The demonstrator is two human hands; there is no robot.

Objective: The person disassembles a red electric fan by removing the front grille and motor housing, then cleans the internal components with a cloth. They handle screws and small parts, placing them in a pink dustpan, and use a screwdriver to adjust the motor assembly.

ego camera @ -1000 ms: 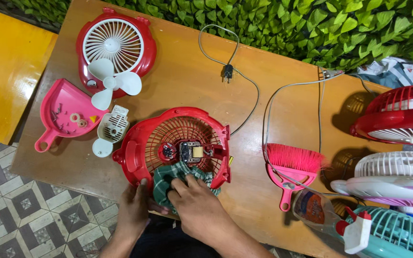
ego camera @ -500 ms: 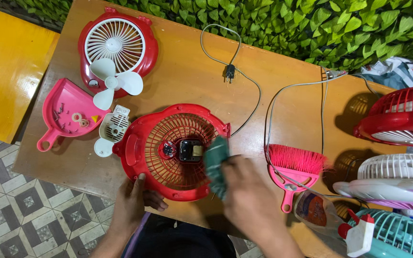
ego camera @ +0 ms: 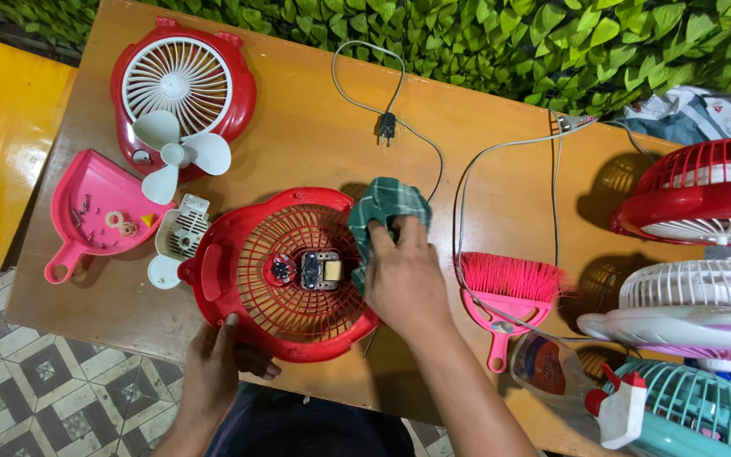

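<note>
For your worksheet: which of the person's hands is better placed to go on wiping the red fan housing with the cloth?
Probably the right hand: it presses the green checked cloth onto the red fan housing, while the left hand grips its lower rim.

There is one view only, from a camera worn on the person's head, looking almost straight down onto the orange surface (ego camera: 315, 127). It sits close enough that the hands and forearms enter from the bottom edge, yet high enough to take in nearly the whole width of the surface. The far edge, backed by a green leafy hedge (ego camera: 484, 42), runs along the top; patterned floor tiles (ego camera: 35, 398) show at lower left.
</note>
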